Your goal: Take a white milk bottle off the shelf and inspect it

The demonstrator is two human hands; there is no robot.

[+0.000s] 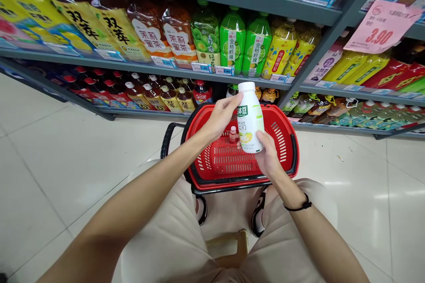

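Observation:
A white soy milk bottle (251, 119) with a green label patch is held upright, slightly tilted, above a red shopping basket (199, 177). My left hand (222, 116) grips the bottle's upper left side, thumb and fingers near its shoulder. Around the lower right side of the bottle wraps my right hand (267, 154), its fingers partly hidden behind it. Inside the basket, left of the held bottle, stands a small bottle (233, 135) with a pink cap. The basket sits on the floor between my feet, its black handle folded out to the left.
Ahead runs a grey shelf unit (133, 64) full of drink bottles, with green ones (232, 42) in the middle. A pink price sign (381, 26) hangs at upper right. Pale floor tiles (83, 150) surround the basket. My knees flank it, and a small stool (229, 247) shows beneath me.

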